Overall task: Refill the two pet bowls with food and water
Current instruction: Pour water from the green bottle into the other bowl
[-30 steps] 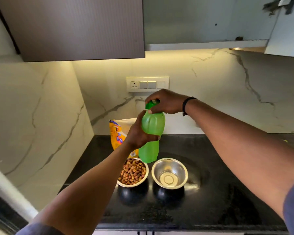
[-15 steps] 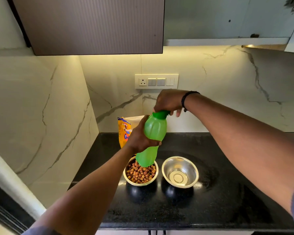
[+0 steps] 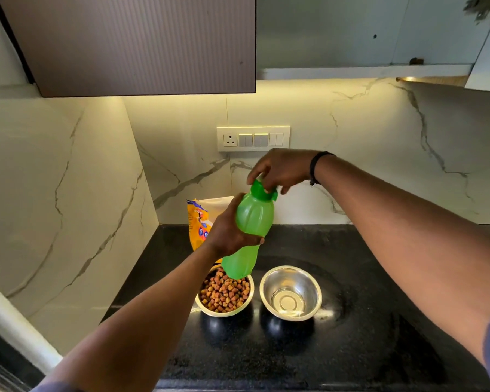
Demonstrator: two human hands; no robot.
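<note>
Two steel bowls stand side by side on the black counter (image 3: 351, 349). The left bowl (image 3: 225, 297) is full of brown kibble. The right bowl (image 3: 290, 292) holds only a shallow film of liquid at its bottom. My left hand (image 3: 227, 230) grips the middle of a green plastic bottle (image 3: 251, 230), which is tilted above the kibble bowl. My right hand (image 3: 280, 169) sits on the bottle's darker green cap (image 3: 262, 190), fingers around it.
An orange and white pet food bag (image 3: 200, 219) leans against the marble back wall behind the bowls. A switch panel (image 3: 253, 139) is on the wall. A side wall closes the left, and cabinets (image 3: 142, 43) hang overhead.
The bottle has stayed above the kibble bowl in my left hand. My right hand has kept working at the cap, shifting its fingers on it. The view has moved a little.
</note>
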